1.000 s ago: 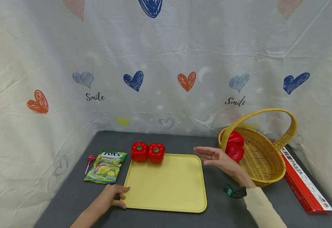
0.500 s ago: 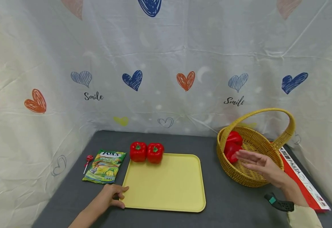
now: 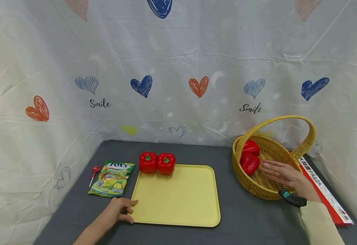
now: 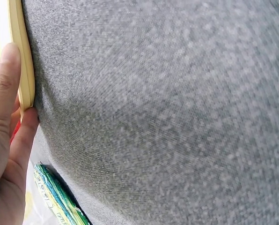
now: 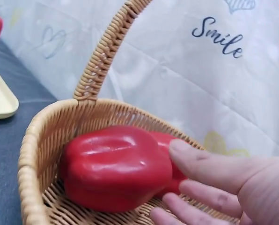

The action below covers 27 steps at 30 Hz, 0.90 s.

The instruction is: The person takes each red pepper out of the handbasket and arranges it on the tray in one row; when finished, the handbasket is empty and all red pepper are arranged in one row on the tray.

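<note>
My left hand (image 3: 120, 210) holds the near left corner of a yellow tray (image 3: 178, 197), thumb at the front edge and a finger over the left rim. In the left wrist view, the thumb (image 4: 9, 70) lies along the tray's edge. My right hand (image 3: 284, 175) reaches into a wicker basket (image 3: 268, 194) with straight fingers, holding nothing. Just left of its fingertips, a red bell pepper (image 3: 249, 163) lies in the basket with another red pepper (image 3: 251, 147) behind it. In the right wrist view the fingers hover close to the nearer pepper (image 5: 113, 168); contact cannot be made out.
Two red bell peppers (image 3: 148, 163) stand side by side at the tray's far left corner. A green candy bag (image 3: 113, 180) and a red lollipop (image 3: 95, 172) lie left of the tray. A red pasta box (image 3: 325, 194) lies right of the basket, whose tall handle (image 3: 301, 119) arches over it.
My right hand has moved right from beside the tray to the basket, then lower inside it by the peppers. The left hand stays at the tray's corner.
</note>
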{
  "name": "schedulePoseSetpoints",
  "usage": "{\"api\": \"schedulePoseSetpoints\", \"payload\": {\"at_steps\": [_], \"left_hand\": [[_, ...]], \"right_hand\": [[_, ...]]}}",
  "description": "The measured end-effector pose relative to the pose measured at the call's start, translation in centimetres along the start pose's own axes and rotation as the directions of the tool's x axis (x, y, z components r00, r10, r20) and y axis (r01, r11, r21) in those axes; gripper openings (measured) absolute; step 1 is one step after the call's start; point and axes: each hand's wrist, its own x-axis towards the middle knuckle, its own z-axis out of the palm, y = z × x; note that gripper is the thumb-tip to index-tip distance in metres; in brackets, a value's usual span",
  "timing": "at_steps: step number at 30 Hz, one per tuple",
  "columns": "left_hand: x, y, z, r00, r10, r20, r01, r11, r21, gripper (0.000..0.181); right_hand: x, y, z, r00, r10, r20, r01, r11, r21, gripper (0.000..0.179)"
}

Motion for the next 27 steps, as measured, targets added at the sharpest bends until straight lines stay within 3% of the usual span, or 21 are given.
{"api": "schedulePoseSetpoints", "payload": {"at_steps": [5, 10, 12, 16, 18, 24, 27], "left_hand": [[0.1, -0.2, 0.1, 0.999, 0.047, -0.023, -0.047, 0.999, 0.013, 0.028], [0.1, -0.3, 0.1, 0.997, 0.074, -0.037, -0.073, 0.997, 0.026, 0.028], [0.1, -0.3, 0.2, 0.996, 0.082, -0.043, -0.081, 0.996, 0.026, 0.028], [0.1, -0.3, 0.3, 0.996, 0.079, -0.039, -0.078, 0.997, 0.021, 0.027], [0.1, -0.2, 0.3, 0.997, 0.067, -0.030, -0.066, 0.998, 0.022, 0.027], [0.0, -0.1, 0.2, 0.999, 0.042, -0.027, -0.041, 0.999, 0.018, 0.048], [0.0, -0.2, 0.1, 0.999, 0.032, -0.023, -0.032, 0.999, 0.015, 0.048]], "right_hand": [[0.3, -0.3, 0.5, 0.983, 0.068, -0.169, -0.091, 0.987, -0.132, 0.050], [1.2, -0.1, 0.7, 0.986, 0.048, -0.158, -0.080, 0.976, -0.203, 0.047], [1.6, 0.0, 0.9, 0.982, 0.065, -0.179, -0.105, 0.968, -0.227, 0.057], [2.5, 0.1, 1.4, 0.962, 0.150, -0.230, -0.184, 0.974, -0.134, 0.076], [2.7, 0.1, 1.7, 0.962, 0.165, -0.218, -0.191, 0.976, -0.105, 0.080], [3.1, -0.1, 2.2, 0.965, 0.189, -0.184, -0.181, 0.982, 0.063, 0.075], [3.4, -0.1, 2.3, 0.965, 0.201, -0.168, -0.180, 0.975, 0.131, 0.068]]}}
